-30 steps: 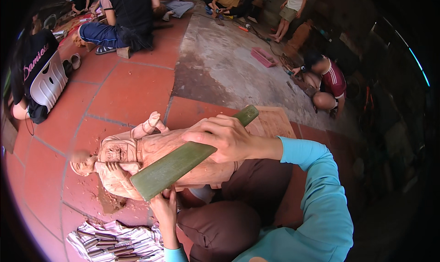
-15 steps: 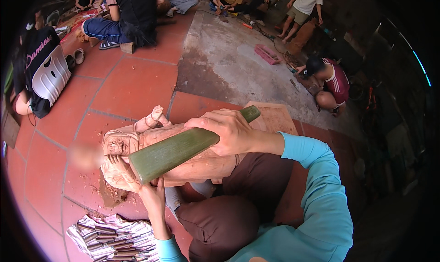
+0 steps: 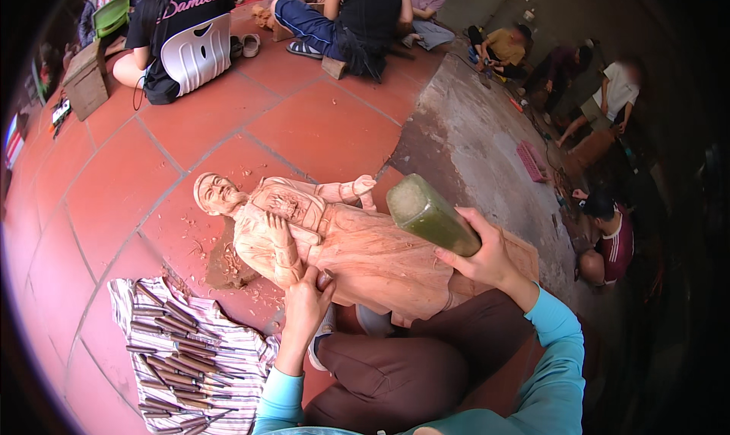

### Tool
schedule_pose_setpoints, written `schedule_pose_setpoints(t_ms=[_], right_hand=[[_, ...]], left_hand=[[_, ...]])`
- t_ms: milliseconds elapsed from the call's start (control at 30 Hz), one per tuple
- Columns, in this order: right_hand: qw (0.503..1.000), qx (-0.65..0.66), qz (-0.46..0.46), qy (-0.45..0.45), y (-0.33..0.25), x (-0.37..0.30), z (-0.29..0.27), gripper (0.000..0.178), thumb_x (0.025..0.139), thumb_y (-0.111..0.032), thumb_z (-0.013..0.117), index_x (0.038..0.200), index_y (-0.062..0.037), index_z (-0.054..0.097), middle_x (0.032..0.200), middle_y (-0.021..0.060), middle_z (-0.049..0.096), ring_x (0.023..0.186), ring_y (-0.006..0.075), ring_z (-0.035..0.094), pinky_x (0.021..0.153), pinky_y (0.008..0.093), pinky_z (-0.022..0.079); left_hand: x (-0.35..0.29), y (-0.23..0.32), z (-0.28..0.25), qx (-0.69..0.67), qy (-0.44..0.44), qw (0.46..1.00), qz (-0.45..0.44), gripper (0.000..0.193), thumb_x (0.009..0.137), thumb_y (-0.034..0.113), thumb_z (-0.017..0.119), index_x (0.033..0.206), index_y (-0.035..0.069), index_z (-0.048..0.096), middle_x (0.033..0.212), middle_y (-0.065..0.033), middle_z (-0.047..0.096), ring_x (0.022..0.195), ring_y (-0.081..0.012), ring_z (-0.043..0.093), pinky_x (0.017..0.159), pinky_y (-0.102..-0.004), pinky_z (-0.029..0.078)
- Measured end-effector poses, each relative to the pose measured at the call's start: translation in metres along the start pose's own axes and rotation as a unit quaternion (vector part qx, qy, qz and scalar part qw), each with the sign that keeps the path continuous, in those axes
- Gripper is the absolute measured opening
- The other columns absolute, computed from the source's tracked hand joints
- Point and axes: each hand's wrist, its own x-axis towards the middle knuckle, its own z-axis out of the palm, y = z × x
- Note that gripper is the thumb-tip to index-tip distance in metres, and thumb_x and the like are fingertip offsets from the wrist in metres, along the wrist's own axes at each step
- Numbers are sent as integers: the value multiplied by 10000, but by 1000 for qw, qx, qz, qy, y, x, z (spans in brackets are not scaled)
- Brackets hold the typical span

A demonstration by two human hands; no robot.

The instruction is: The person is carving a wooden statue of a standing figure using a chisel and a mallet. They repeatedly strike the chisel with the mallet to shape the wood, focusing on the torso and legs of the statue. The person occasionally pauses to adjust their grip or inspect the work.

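Observation:
A carved wooden statue [image 3: 372,260] of a robed figure lies on its back before me, its head to the left. My left hand [image 3: 304,307] is closed round a chisel by the figure's lower side, near its bent arm. Only the round butt of the chisel's brown handle [image 3: 325,280] shows; the blade is hidden. Raised over the robe, my right hand [image 3: 490,254] grips a thick green mallet [image 3: 435,216], its blunt end tilted up and to the left. The mallet and the chisel are apart.
Many dark-handled carving tools [image 3: 179,359] lie on a striped cloth [image 3: 255,359] at lower left. Wood shavings [image 3: 262,294] dot the red tiles round the statue. People sit further off, one by a white plastic chair [image 3: 199,55]. A pink basket [image 3: 532,161] stands at right.
My right hand has drawn the mallet back to the right, off the statue's chest, with its end now tipped up. My view has turned left, bringing the statue's head and more tools into sight.

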Motion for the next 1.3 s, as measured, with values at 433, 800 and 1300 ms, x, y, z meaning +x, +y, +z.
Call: schedule_pose_setpoints(t_ms=[433, 800, 1300], right_hand=[[959, -182, -216, 7, 17, 4, 6, 489, 615, -39, 741, 1078, -101, 595, 850, 94, 637, 711, 294, 623, 625, 381, 488], [946, -188, -262, -20, 21, -5, 15, 506, 658, -98, 792, 1090, -59, 533, 876, 125, 642, 697, 295, 611, 632, 375, 473], [934, -136, -330, -5, -7, -2, 28, 519, 704, 28, 775, 1144, -111, 536, 844, 98, 599, 642, 258, 584, 553, 346, 433]], left_hand=[[17, 56, 13, -160, 116, 878, 435, 375, 567, 110, 791, 909, 21, 665, 774, -99, 649, 658, -268, 659, 559, -360, 518], [23, 35, 44, -178, 241, 818, 492, 266, 565, 190, 695, 626, 52, 476, 593, -46, 396, 460, -194, 444, 400, -322, 338], [22, 24, 32, -319, 323, 786, 419, 379, 686, -53, 707, 560, 82, 376, 504, -28, 390, 394, -173, 411, 374, -299, 305]])
